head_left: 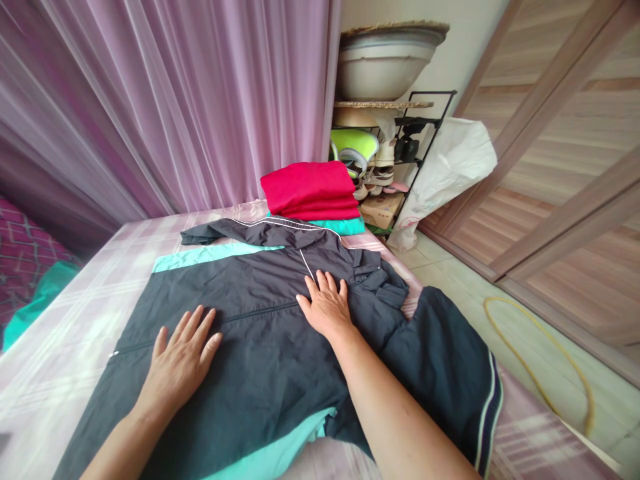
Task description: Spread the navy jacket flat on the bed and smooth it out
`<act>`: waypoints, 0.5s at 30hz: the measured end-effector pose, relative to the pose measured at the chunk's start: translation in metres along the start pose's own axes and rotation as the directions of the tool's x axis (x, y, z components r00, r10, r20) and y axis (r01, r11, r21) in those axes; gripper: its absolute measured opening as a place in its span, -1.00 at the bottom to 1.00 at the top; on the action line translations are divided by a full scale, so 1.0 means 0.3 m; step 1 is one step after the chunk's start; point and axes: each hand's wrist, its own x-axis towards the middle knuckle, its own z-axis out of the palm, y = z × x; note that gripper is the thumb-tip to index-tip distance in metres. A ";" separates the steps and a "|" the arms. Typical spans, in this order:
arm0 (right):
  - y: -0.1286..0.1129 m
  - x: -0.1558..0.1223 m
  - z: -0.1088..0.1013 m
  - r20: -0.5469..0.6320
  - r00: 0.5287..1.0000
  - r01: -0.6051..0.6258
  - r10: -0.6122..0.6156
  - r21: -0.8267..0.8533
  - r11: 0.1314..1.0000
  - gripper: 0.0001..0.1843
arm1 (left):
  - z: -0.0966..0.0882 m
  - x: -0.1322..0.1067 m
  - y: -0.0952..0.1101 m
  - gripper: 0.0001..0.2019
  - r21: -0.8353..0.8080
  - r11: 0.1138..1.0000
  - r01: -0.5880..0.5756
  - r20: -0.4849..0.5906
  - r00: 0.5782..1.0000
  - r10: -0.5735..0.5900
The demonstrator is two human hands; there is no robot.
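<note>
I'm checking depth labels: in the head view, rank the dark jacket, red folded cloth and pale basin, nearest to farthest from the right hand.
1. Dark jacket, directly under the right hand.
2. Red folded cloth, just beyond the jacket.
3. Pale basin, high up, back right.

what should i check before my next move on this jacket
1. Left hand free: ok, it lies palm down on the jacket, holding nothing.
2. Right hand free: ok, also palm down on the jacket, nearer the collar.
3. Jacket smooth: not ok, creases show in the cloth.
4. Far sleeve smooth: not ok, it is creased.
5. Zip shut all the way: cannot tell, the right hand hides part of the front.
6. Red cloth off the jacket: ok, it lies in a stack beyond it.
</note>
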 end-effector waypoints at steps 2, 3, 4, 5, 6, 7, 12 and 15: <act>0.002 0.001 0.000 0.014 1.000 -0.007 0.007 -0.007 1.000 -0.35 | 0.000 -0.011 0.001 -0.42 0.013 0.999 0.039 0.043 0.998 -0.040; 0.003 0.001 0.000 0.019 1.000 -0.009 0.009 -0.009 1.000 -0.34 | -0.001 -0.008 0.007 -0.42 0.022 0.998 0.052 0.060 0.997 -0.053; 0.003 0.001 0.001 0.022 1.000 -0.011 0.011 -0.007 1.000 -0.34 | -0.004 -0.004 0.014 -0.42 0.030 0.998 0.058 0.071 0.996 -0.060; 0.003 0.001 0.002 0.024 1.000 -0.015 0.015 -0.004 1.000 -0.33 | -0.008 0.001 0.021 -0.41 0.036 0.997 0.062 0.079 0.995 -0.064; 0.002 0.002 0.001 0.025 0.999 -0.022 0.022 0.000 1.000 -0.33 | -0.013 0.005 0.028 -0.41 0.037 0.997 0.065 0.085 0.994 -0.068; 0.000 0.004 -0.002 0.030 0.999 -0.030 0.030 0.003 1.000 -0.32 | -0.017 0.008 0.033 -0.42 0.034 0.997 0.067 0.091 0.993 -0.069; 0.017 0.070 -0.066 0.018 0.999 -0.048 0.049 -0.029 0.998 -0.34 | -0.029 0.004 0.038 -0.42 0.010 0.998 0.070 0.095 0.993 -0.070; 0.082 0.156 -0.112 -0.039 0.998 -0.055 0.051 -0.117 0.992 -0.35 | -0.025 0.002 0.035 -0.41 0.000 0.998 0.068 0.083 0.994 -0.068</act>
